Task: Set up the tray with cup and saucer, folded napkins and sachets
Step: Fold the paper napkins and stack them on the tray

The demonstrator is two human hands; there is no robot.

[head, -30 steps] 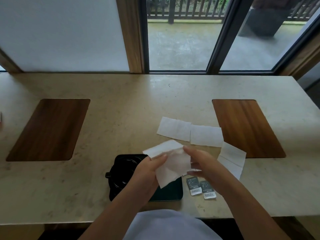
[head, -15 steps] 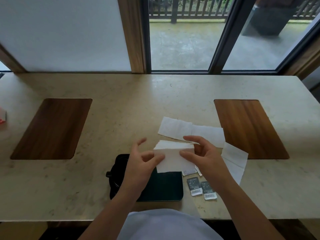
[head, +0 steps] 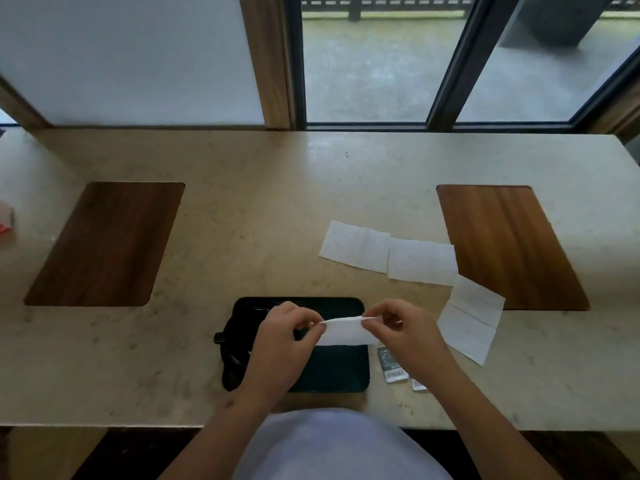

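Beige counter [head: 242, 209], white napkin [head: 346, 330] folded narrow, pinched

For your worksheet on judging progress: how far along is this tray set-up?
Done: the black cup and saucer appear to sit on the tray. In hand: the left hand and right hand hold one napkin mid-fold above it. Left: three napkins and the sachets lie on the counter.

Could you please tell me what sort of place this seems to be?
Probably a hotel or resort room: a long beige stone counter with inset wooden panels sits beneath large dark-framed glass doors facing a terrace, and a black rectangular serving tray is being set.
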